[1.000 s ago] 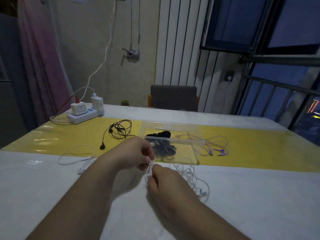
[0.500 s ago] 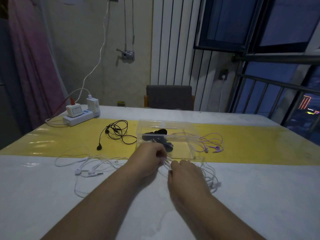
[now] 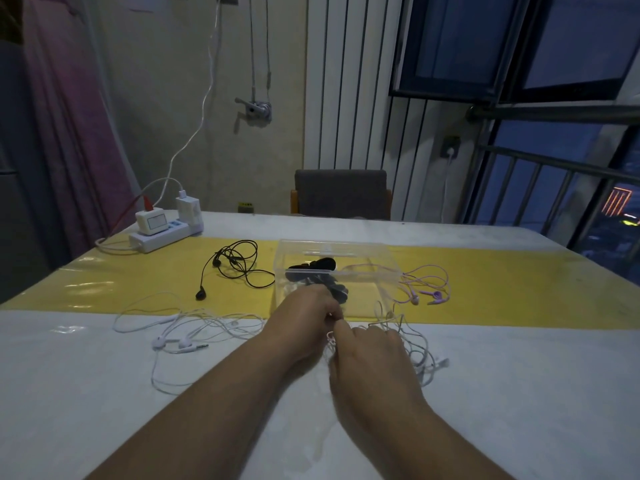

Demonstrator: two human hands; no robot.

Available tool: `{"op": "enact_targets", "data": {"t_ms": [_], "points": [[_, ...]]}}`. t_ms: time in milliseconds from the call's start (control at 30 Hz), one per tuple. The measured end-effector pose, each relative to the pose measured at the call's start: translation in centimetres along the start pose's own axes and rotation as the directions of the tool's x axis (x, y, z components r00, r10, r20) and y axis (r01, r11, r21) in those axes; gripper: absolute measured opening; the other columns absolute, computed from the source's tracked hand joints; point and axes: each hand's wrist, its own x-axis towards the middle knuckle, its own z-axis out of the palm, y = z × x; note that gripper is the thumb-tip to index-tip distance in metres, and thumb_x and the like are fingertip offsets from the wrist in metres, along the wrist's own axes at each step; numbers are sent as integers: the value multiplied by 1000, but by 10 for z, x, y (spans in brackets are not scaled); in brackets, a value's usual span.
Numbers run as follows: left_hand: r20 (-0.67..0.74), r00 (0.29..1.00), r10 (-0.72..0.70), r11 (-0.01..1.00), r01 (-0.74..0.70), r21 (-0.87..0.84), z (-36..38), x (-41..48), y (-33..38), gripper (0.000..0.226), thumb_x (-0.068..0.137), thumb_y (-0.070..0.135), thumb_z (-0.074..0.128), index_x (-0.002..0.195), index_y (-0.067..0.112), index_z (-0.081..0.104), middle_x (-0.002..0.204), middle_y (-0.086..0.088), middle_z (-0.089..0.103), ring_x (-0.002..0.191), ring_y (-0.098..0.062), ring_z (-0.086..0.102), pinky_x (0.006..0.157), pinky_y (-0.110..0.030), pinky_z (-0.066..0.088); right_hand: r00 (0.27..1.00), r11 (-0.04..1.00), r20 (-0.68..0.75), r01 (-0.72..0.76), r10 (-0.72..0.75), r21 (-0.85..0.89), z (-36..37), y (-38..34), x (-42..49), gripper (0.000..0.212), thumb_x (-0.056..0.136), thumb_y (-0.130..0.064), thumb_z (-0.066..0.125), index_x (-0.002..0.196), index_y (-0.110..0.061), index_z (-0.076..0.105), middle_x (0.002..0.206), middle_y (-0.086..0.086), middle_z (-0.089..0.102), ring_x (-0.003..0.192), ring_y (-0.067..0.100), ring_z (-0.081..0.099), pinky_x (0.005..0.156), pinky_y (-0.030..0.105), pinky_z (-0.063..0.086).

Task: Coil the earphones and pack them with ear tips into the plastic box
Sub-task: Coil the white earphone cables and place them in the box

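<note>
The white wired earphones (image 3: 410, 344) lie just in front of the clear plastic box (image 3: 384, 271), on the side nearest the person. They are only half gathered. A bunch of thin cable is held between the two hands, and the rest spills in loose loops to the right, down onto the white counter (image 3: 104, 393).

The left hand (image 3: 304, 318) has its fingers curled and pinches the cable at the fingertips. The right hand (image 3: 375, 355) meets it, thumb and forefinger nipping the same strand.

This looks like the coiling step at an early stage, since most of the cable hangs slack. The next move would call for one hand keeping its pinch firm while the other draws the slack in loop by loop, so the loops do not snag each other.

Inside the box sit small dark pieces (image 3: 323, 268), probably the ear tips, though the light is too dim to be sure. The box stands on a yellow glossy mat (image 3: 138, 282).

- **Left of the box:** black wired earphones (image 3: 239, 268).
- **Right of the box:** purple wired earphones (image 3: 427, 289), just beside it.
- **Front-left of the box:** a second white pair of earphones (image 3: 183, 337), whose cable runs near the left forearm and could get dragged along.
- **Far left, behind the box:** a white power strip (image 3: 161, 235).

Open room lies in front of the box toward the person, and the counter's side edges are well apart from it.
</note>
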Motion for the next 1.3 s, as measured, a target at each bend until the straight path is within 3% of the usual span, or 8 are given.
{"op": "enact_targets", "data": {"t_ms": [267, 467, 667, 767, 833, 967, 1133, 1300], "points": [[-22, 1000, 6, 1000, -7, -27, 1, -2, -6, 18, 84, 12, 67, 98, 18, 77, 104, -1, 70, 99, -16, 60, 84, -25, 44, 998, 998, -25, -49, 50, 36, 4, 7, 6, 9, 52, -26, 69, 58, -20, 66, 57, -1, 52, 57, 25, 54, 51, 31, 41], [-36, 999, -31, 999, 30, -46, -3, -5, -9, 21, 84, 8, 64, 98, 18, 76, 101, 1, 72, 95, -15, 59, 70, -19, 32, 994, 989, 30, -109, 107, 104, -6, 9, 10, 27, 69, -31, 58, 95, -22, 59, 68, 2, 62, 66, 30, 59, 57, 35, 38], [-50, 998, -40, 997, 36, -62, -1, -5, -9, 20, 86, 12, 65, 101, 20, 76, 104, 2, 71, 96, -13, 59, 73, -17, 34, 994, 987, -3, -107, 108, 120, -15, 12, 11, 18, 64, -34, 64, 58, -17, 64, 63, 3, 50, 49, 27, 53, 44, 31, 39], [-55, 997, -55, 996, 52, -69, -2, -6, -8, 20, 87, 12, 65, 101, 21, 76, 105, 2, 71, 96, -12, 59, 74, -17, 36, 994, 982, -30, -103, 109, 160, -12, 16, 11, 17, 68, -26, 61, 56, -14, 61, 62, 4, 46, 50, 29, 52, 45, 30, 29], [-44, 997, -60, 996, 56, -68, -4, -7, -6, 21, 87, 12, 63, 103, 20, 75, 106, 1, 70, 97, -13, 60, 76, -18, 39, 991, 969, -71, -99, 118, 225, -14, 19, 12, 13, 73, -25, 60, 63, -15, 60, 63, 4, 49, 54, 30, 55, 47, 30, 28], [-21, 997, -72, 996, 70, -61, -6, -9, -4, 23, 86, 11, 63, 104, 20, 75, 107, 2, 70, 95, -12, 58, 74, -17, 37, 994, 952, -58, -75, 96, 296, -27, 26, 17, 19, 93, -33, 50, 102, -18, 59, 94, 5, 61, 91, 30, 58, 65, 33, 33], [-27, 991, -134, 984, 130, -122, -17, -9, -3, 23, 81, 12, 69, 101, 21, 75, 97, 7, 67, 89, -9, 57, 76, -23, 44, 978, 939, -173, -56, 121, 339, -33, 29, 21, 12, 78, -26, 57, 82, -16, 60, 75, 3, 59, 63, 30, 57, 50, 27, 31], [-73, 984, -164, 980, 153, -130, -50, -9, -1, 33, 79, 2, 54, 92, 23, 76, 91, 9, 65, 88, -10, 59, 77, -26, 49, 995, 883, -98, 18, 31, 469, -39, 27, 35, 9, 84, -26, 54, 78, -19, 56, 78, -1, 57, 74, 24, 54, 61, 38, 44]]}}
